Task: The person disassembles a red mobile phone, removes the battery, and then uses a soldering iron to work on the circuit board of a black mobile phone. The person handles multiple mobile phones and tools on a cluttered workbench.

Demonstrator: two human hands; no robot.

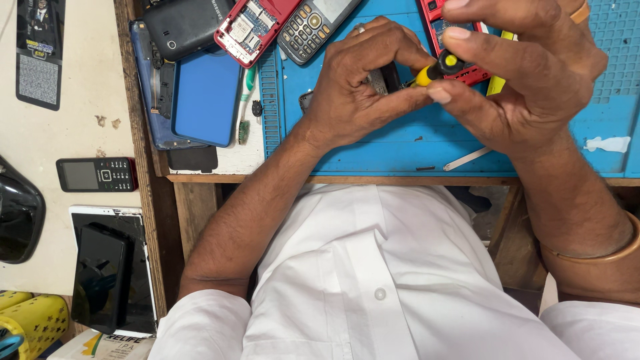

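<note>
Mid-job, seemingly: left hand (353, 87) pinches a small dark phone part (385, 79) over the blue ribbed work mat (373, 150); right hand (527, 73), at 3 o'clock, grips a yellow-and-black screwdriver (437, 69). Opened red phone shell (253, 27) at 10 o'clock; reassembly looks pending.

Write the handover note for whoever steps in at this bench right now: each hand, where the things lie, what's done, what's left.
Left hand: pinches a small dark part over the blue work mat.
Right hand: holds a yellow-and-black screwdriver, tip at that part.
Nearby: opened red phone and grey keypad phone at the mat's top left; blue-backed phone and toothbrush left of the mat.
Done: red phone's back is off.
Left: the part in hand is not set down; whether its screw is in or out cannot be told.
</note>
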